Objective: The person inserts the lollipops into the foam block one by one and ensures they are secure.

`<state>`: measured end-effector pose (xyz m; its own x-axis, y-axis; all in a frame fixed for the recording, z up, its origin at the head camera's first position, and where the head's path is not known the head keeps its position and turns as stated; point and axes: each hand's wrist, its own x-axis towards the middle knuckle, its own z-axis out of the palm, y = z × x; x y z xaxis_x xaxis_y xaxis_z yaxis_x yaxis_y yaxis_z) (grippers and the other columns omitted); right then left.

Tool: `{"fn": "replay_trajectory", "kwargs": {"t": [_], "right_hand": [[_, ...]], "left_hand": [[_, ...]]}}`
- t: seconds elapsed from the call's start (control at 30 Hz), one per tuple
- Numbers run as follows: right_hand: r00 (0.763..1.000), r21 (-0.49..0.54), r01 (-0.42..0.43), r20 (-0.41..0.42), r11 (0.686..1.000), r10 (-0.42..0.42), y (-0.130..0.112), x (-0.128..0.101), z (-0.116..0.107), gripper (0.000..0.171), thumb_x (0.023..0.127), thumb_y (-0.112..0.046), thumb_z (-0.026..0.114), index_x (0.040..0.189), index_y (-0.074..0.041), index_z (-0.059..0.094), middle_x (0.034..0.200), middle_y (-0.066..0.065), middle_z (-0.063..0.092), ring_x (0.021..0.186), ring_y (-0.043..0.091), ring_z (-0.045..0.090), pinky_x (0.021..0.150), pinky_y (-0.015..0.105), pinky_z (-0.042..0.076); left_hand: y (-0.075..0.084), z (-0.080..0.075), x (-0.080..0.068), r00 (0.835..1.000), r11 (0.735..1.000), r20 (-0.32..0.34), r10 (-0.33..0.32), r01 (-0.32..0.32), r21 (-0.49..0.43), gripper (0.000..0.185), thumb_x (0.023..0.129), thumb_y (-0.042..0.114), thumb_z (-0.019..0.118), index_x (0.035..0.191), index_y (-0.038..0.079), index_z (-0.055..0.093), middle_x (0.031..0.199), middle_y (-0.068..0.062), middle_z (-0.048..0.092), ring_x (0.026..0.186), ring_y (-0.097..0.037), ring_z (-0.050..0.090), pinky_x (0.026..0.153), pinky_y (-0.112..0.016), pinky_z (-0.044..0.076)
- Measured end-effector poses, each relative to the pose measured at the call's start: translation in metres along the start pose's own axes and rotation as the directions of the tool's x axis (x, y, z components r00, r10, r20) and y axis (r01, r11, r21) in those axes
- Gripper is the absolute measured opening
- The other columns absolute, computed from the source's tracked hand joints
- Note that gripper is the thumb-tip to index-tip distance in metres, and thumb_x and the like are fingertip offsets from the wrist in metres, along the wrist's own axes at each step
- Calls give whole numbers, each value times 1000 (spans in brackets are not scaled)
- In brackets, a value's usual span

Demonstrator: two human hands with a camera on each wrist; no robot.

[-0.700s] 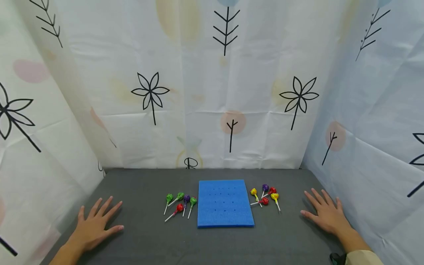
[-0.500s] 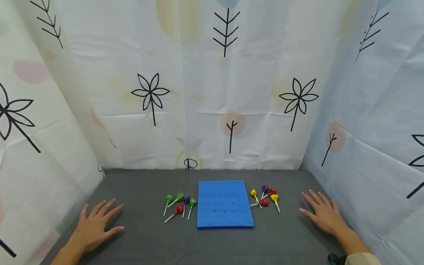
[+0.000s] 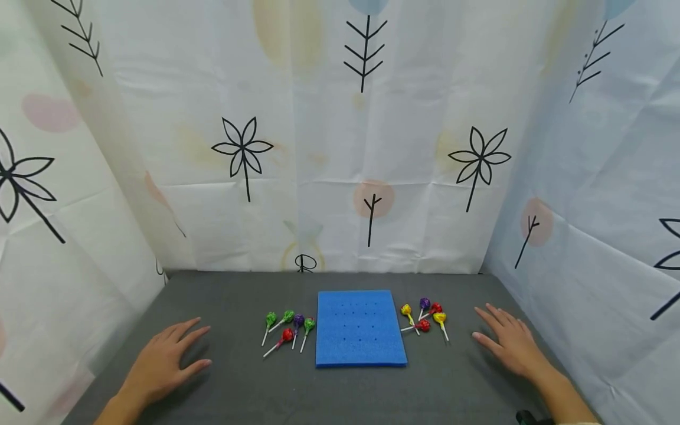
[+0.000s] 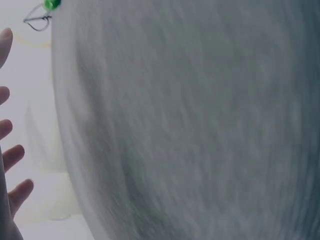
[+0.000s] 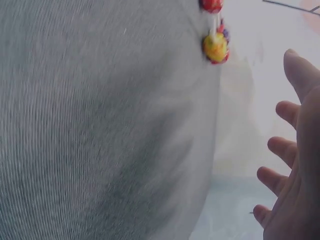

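While the square blue foam pad [image 3: 361, 328] is lying on the grey tabletop [image 3: 239, 383], the left hand [image 3: 159, 365] and right hand [image 3: 507, 342] are hovering spread beside scattered colourful lollipops [image 3: 287, 328].

A staged recording booth: printed curtains [image 3: 340, 147] enclosing a grey table [image 3: 239, 378].

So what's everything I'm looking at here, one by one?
Foam board: one, blue, with rows of small holes, flat in the middle of the table.
Lollipops, left group: five (three green, one purple, one red), lying just left of the board.
Lollipops, right group: five (two yellow, two red, one purple), lying just right of the board.
Table cloth: one, dark grey, covering the table.
Curtains: white with black plant drawings and pastel spots, on three sides.
Left hand: fingers spread, empty, over the cloth left of the lollipops.
Right hand: fingers spread, empty, right of the lollipops.
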<state>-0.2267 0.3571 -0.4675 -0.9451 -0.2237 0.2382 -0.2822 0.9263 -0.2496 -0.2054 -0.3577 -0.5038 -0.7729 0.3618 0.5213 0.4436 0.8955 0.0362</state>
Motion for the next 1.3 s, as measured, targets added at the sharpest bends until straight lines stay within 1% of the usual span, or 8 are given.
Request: {"fn": "replay_trajectory", "kwargs": {"t": [0.13, 0.4, 0.73, 0.93, 1.0, 1.17, 1.23, 1.3], "right_hand": [[1000, 19, 20, -23, 1000, -20, -8, -1, -3, 58, 94, -40, 62, 138, -4, 50, 143, 29, 38, 128, 53, 32, 95, 70, 23], [998, 65, 38, -47, 997, -35, -23, 2, -8, 56, 94, -37, 62, 137, -2, 51, 144, 30, 37, 128, 53, 32, 94, 71, 25], [992, 187, 55, -124, 981, -32, -35, 2, -13, 52, 94, -27, 65, 136, 1, 50, 143, 30, 36, 125, 54, 35, 91, 71, 29], [985, 241, 28, -173, 970, 14, -48, 2, -10, 50, 94, -26, 65, 134, 0, 51, 142, 28, 40, 125, 52, 38, 91, 70, 32], [982, 253, 16, -184, 967, 32, -52, 2, -8, 49, 95, -27, 65, 134, 0, 51, 141, 28, 40, 121, 50, 43, 89, 68, 36], [953, 275, 56, -303, 960, 31, -59, 1, -1, 43, 93, -16, 67, 131, 0, 55, 136, 26, 48, 109, 42, 56, 80, 54, 50], [933, 302, 80, -359, 950, 36, -62, 1, 3, 41, 90, -10, 69, 128, 0, 57, 132, 25, 52, 107, 37, 58, 79, 37, 54], [920, 355, 74, -384, 932, 73, -65, 0, 8, 41, 89, -7, 70, 127, 0, 58, 127, 23, 57, 107, 24, 59, 77, 21, 51]], "left_hand": [[9, 0, 5, 999, 999, -33, -5, 4, -36, 61, 73, 50, 80, 123, 17, 66, 130, -11, 56, 112, -33, 53, 83, -56, 42], [34, -2, 17, 995, 996, -84, -59, 53, -70, 59, 73, 44, 82, 124, 19, 65, 132, -10, 56, 113, -34, 54, 83, -58, 44], [66, -10, 31, 989, 990, -141, -44, 24, -142, 54, 74, 36, 83, 122, 19, 66, 133, -6, 55, 115, -27, 51, 82, -52, 46], [85, -10, 33, 988, 981, -151, -46, 16, -191, 50, 74, 29, 84, 121, 20, 67, 134, -5, 55, 118, -23, 51, 83, -48, 46], [92, -8, 32, 987, 977, -154, -41, 8, -212, 50, 75, 28, 84, 122, 21, 67, 135, -4, 55, 119, -21, 50, 84, -44, 45], [109, -4, 32, 985, 960, -158, -74, 27, -278, 48, 77, 24, 83, 123, 22, 66, 135, -2, 55, 120, -19, 50, 88, -37, 41], [115, 0, 32, 981, 949, -167, -98, 42, -313, 47, 77, 22, 83, 121, 22, 66, 134, -2, 56, 119, -19, 50, 94, -29, 38], [120, 4, 33, 973, 935, -204, -111, 33, -354, 46, 76, 16, 84, 119, 18, 68, 130, -3, 58, 116, -21, 51, 98, -22, 33]]}}
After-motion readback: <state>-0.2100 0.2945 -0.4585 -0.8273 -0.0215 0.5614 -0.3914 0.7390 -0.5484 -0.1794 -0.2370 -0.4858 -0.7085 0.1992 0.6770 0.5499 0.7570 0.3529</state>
